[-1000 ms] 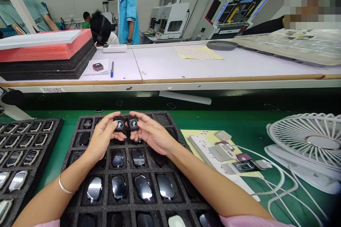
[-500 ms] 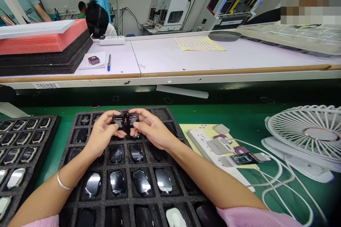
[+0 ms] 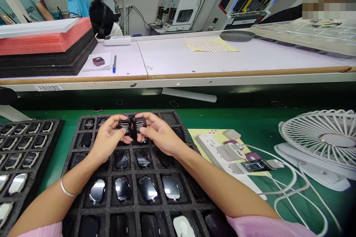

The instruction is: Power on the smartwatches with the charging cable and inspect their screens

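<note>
My left hand (image 3: 107, 139) pinches a small black watch body (image 3: 125, 125) with text lit on its screen. Right beside it, my right hand (image 3: 158, 135) pinches a second black watch body (image 3: 139, 123), also showing text. Both are held side by side, nearly touching, above the far rows of a black foam tray (image 3: 133, 177). Its pockets hold several dark glossy watch bodies.
A second foam tray (image 3: 19, 152) of watch bodies lies at the left. At the right sit a power strip (image 3: 222, 152) with chargers, white cables and a white fan (image 3: 325, 144). Behind is a white bench (image 3: 222, 63) with stacked foam sheets (image 3: 44, 52). Other people stand far back.
The watch screens changed from a coloured symbol to lines of text. My hands stayed together over the tray. The person in blue walked left.
</note>
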`<action>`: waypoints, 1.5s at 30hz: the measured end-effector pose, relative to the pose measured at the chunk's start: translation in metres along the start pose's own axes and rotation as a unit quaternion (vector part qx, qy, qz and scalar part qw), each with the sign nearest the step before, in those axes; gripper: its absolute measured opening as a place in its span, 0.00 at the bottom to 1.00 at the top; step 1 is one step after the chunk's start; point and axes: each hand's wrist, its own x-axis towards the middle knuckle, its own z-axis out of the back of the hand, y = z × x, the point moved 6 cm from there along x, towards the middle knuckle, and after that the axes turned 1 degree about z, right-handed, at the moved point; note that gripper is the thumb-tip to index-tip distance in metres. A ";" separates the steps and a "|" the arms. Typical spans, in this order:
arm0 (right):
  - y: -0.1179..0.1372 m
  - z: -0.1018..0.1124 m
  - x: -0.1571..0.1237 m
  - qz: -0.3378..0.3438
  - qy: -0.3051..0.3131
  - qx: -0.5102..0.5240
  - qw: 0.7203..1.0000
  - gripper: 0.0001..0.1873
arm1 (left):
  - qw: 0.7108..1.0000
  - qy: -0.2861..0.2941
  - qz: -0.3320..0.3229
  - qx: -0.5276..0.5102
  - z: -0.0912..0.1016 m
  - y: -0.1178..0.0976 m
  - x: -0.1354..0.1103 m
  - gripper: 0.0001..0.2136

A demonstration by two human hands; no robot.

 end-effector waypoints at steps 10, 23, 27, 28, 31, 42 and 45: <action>0.001 0.000 -0.001 0.003 0.009 -0.008 1.000 0.19 | 1.000 0.004 -0.011 -0.004 0.000 0.000 0.000 0.16; -0.005 0.003 0.001 -0.022 -0.018 0.010 1.000 0.16 | 0.999 0.014 0.019 -0.038 -0.002 0.003 -0.001 0.18; -0.004 0.002 0.000 -0.021 -0.017 0.019 0.999 0.16 | 0.998 0.021 0.025 -0.049 -0.002 0.002 -0.002 0.18; -0.003 0.002 0.000 -0.018 -0.015 0.016 1.000 0.16 | 0.998 0.023 0.026 -0.049 -0.002 0.002 -0.002 0.18; -0.001 0.000 -0.001 -0.011 -0.010 0.009 1.000 0.17 | 0.998 0.021 0.028 -0.047 -0.003 0.003 -0.002 0.18; 0.000 0.001 0.000 0.001 -0.013 -0.003 1.000 0.17 | 0.998 0.019 0.027 -0.047 -0.004 -0.001 -0.004 0.18; 0.001 0.000 -0.001 0.001 -0.008 0.000 1.000 0.17 | 0.999 0.017 0.023 -0.046 -0.004 0.000 -0.004 0.17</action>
